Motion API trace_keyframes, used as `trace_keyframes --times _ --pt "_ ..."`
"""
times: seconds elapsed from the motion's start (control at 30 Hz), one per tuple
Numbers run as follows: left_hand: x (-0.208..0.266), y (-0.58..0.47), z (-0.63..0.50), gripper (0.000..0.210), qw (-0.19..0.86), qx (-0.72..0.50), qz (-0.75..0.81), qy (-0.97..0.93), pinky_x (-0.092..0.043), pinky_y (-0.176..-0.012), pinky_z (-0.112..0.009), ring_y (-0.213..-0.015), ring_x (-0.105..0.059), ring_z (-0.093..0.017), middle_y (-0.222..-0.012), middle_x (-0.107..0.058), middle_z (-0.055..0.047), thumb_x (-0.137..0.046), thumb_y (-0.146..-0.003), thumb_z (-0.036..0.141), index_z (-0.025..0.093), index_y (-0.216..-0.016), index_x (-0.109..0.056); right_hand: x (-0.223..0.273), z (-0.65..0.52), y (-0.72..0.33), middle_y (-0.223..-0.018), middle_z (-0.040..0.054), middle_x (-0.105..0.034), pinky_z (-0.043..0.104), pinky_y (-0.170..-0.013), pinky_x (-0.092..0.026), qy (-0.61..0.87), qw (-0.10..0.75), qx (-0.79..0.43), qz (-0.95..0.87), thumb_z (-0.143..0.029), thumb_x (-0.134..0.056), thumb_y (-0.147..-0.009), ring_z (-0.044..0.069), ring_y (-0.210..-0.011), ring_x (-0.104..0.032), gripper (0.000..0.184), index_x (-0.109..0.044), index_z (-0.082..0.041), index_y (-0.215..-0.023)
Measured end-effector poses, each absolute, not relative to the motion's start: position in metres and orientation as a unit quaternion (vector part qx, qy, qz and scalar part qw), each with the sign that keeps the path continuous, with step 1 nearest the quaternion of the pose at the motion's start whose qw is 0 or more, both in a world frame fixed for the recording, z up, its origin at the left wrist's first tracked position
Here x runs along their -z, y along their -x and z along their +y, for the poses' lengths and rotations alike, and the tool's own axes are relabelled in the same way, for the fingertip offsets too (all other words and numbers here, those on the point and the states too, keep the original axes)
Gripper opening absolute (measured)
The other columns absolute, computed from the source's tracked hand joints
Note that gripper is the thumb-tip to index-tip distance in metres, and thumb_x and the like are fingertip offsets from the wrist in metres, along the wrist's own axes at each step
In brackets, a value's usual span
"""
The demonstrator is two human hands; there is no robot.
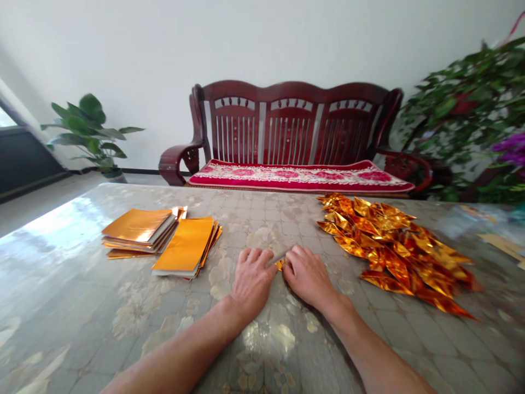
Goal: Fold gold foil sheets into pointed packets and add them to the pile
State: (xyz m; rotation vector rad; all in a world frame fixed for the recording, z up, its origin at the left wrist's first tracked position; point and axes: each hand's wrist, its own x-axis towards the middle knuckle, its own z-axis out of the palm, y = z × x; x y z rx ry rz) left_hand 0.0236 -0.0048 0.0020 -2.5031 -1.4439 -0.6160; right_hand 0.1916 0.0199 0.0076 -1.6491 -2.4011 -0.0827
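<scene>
Reached with two bare arms (197,345) over the near edge of the shiny table (262,350). Held a small bit of gold paper (280,265) between both hands, near the middle of the table, well in from the far edge. Had the left hand (253,279) bent over one end, with thumb and fingers closed on it. Had the right hand (307,274) curled in, pinching the other end. Could not tell the paper's shape, with most of it hidden by fingers.

Saw two stacks of gold sheets (180,243) side by side toward the far left corner. Saw a big heap of shiny folded gold shapes (385,249) toward the far right corner, with clear plastic (467,219) and a tan strip (502,245) beyond it, nearer the right edge.

Past the far edge, saw a long dark red wooden seat (291,123) with a flowery red pad (301,175) on it. Saw one leafy plant (92,128) past the far left corner, and a bigger bushy plant (463,104) with purple flowers (512,149) beside it past the far right one. Behind it all, saw a white wall (246,38).
</scene>
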Motion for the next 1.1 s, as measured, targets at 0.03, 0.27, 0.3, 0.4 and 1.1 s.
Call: trace_keyframes --times 0.03,0.27,0.3,0.4,1.1 --pt "-0.002 -0.025 -0.007 0.009 0.097 0.199 -0.484 0.847 -0.042 -0.087 -0.04 -0.101 -0.053 -0.022 -0.11 -0.064 -0.004 -0.062 -0.091 0.023 0.025 -0.093 -0.07 -0.008 0.02 -0.192 -0.091 0.0035 -0.061 0.031 -0.069 -0.03 0.562 0.115 0.028 -0.818 -0.024 -0.049 -0.093 0.019 -0.085 -0.054 0.017 -0.058 -0.021 -0.08" --pt "-0.005 -0.029 -0.014 0.016 0.1 0.163 -0.495 0.847 -0.042 -0.099 -0.044 -0.124 -0.045 -0.029 -0.131 -0.054 -0.01 -0.056 -0.093 0.017 0.019 -0.105 -0.066 -0.007 0.02 -0.195 -0.087 0.0037 -0.06 0.03 -0.071 -0.033 0.576 0.15 -0.005 -0.804 -0.025 -0.053 -0.092 0.018 -0.083 -0.055 0.016 -0.055 -0.021 -0.076" --pt "-0.005 -0.029 -0.013 0.019 0.092 0.163 -0.495 0.849 -0.041 -0.101 -0.044 -0.127 -0.042 -0.029 -0.134 -0.053 -0.01 -0.055 -0.092 0.016 0.019 -0.107 -0.065 -0.007 0.02 -0.195 -0.087 0.0033 -0.06 0.029 -0.071 -0.034 0.576 0.161 -0.013 -0.802 -0.024 -0.054 -0.091 0.018 -0.083 -0.055 0.014 -0.055 -0.021 -0.077" --pt "-0.003 -0.026 -0.01 0.026 0.054 0.157 -0.498 0.851 -0.042 -0.102 -0.042 -0.128 -0.043 -0.027 -0.135 -0.052 -0.008 -0.052 -0.091 0.011 0.022 -0.112 -0.064 -0.005 0.02 -0.196 -0.087 0.0025 -0.06 0.029 -0.073 -0.035 0.576 0.184 -0.03 -0.796 -0.023 -0.056 -0.09 0.018 -0.084 -0.055 0.01 -0.055 -0.021 -0.081" --pt "-0.008 -0.029 -0.016 0.016 0.03 0.133 -0.499 0.856 -0.051 -0.083 -0.038 -0.095 -0.057 -0.023 -0.101 -0.063 -0.007 -0.049 -0.094 0.017 0.021 -0.096 -0.065 -0.005 0.019 -0.21 -0.089 0.0007 -0.064 0.026 -0.077 -0.04 0.508 0.24 -0.099 -0.821 -0.02 -0.055 -0.091 0.017 -0.09 -0.057 0.013 -0.066 -0.022 -0.083"
